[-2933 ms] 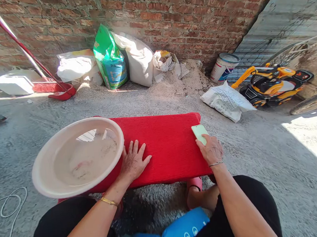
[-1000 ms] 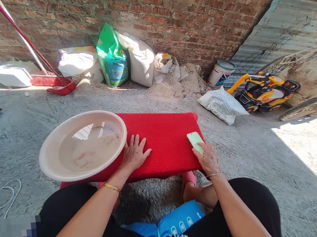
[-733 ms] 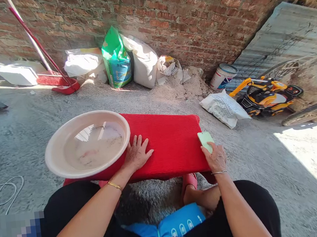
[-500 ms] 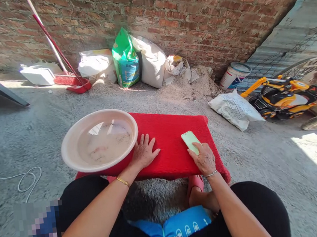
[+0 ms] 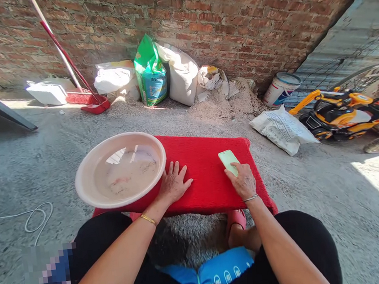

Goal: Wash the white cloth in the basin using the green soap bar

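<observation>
My left hand lies flat with fingers spread on the red cloth that covers a low table. Its fingertips are close beside the right rim of a wide pale basin, which holds cloudy water with dark bits and something pinkish in it. On the right half of the cloth, my right hand grips the near end of a pale green phone between thumb and fingers. The phone's far end points forward and slightly left; its lower part is hidden by my fingers.
Against the brick wall stand a green bag, a white sack and a red dustpan. A paint bucket, a printed sack and a yellow toy digger are at right. A white cable lies on the floor at left.
My right hand and the phone have shifted slightly forward, away from me, over the red cloth. My left hand keeps its place beside the basin. The view has moved a little.
</observation>
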Available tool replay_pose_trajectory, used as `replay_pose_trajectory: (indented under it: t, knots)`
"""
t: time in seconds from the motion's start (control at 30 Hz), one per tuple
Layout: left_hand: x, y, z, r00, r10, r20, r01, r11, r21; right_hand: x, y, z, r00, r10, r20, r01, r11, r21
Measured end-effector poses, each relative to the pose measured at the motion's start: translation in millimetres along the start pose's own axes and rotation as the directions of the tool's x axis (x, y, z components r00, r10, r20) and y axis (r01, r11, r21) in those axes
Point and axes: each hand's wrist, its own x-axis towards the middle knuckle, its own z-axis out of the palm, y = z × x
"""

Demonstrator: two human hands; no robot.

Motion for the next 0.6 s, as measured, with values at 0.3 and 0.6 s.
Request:
replay_pose_trajectory:
  t: [0.3,0.6]
  knots:
    - [2,0,0,1.0,0.008,0.005,-0.008,1.0,0.01,19,50,-30,0.914,0.405,-0.021,-0.403,0.905,-0.137]
    - [1,0,-2,1.0,0.008,-0.003,-0.008,0.999,0.034,15,5,3,0.997,0.065,0.029,-0.065,0.998,0.008]
